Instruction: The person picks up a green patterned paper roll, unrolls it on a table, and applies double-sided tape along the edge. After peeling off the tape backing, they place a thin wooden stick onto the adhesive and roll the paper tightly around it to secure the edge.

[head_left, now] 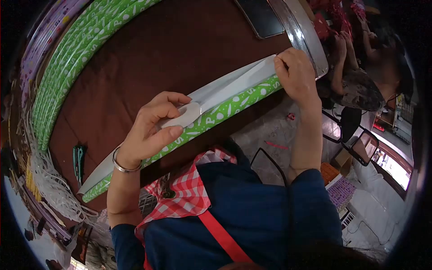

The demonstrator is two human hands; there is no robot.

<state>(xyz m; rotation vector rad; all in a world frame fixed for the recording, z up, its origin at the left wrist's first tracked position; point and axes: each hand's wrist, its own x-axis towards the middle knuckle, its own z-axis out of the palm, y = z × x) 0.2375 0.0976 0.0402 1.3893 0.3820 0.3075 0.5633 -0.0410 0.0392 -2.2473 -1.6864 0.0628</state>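
Note:
A long strip of green wrapping paper [216,114] with white shapes lies along the near edge of the dark brown table [171,49], its white underside folded up along it. My left hand [153,128] grips the middle of the strip, and a small white tape piece [186,114] sits under its thumb. At the strip's right end, my right hand [294,74] pinches the white folded edge.
Several rolls of green patterned paper [72,63] lie along the table's far left, with purple ones [42,40] beyond. White cord [45,180] is heaped at the left. A dark comb-like tool [79,159] lies near the strip's left end. Another person [355,85] sits at right.

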